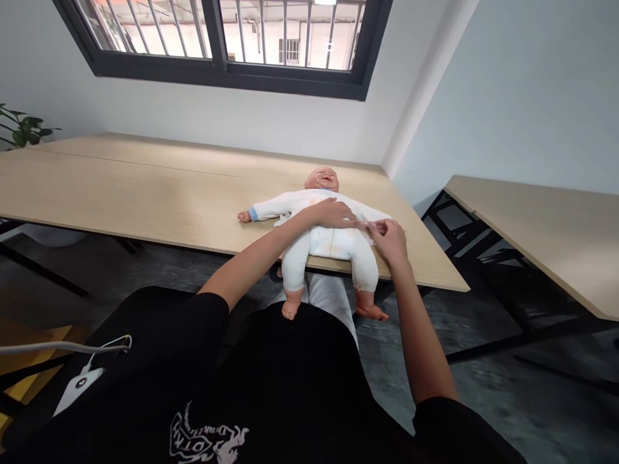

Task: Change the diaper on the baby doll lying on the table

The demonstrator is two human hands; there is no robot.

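A baby doll [323,243] in a white suit lies on its back on the wooden table [145,193], its legs hanging over the near edge. My left hand [333,213] rests flat on the doll's belly, fingers stretched toward the right. My right hand [389,236] is at the doll's right side, fingers pinched on a fold of the white suit next to my left fingertips. The doll's one arm stretches out to the left; the other is hidden behind my hands.
A second wooden table [541,225] stands to the right across a gap with dark floor. A window [227,38] with bars is above the far wall. A green plant [22,129] shows at the far left. A white device [80,383] hangs on my black shirt.
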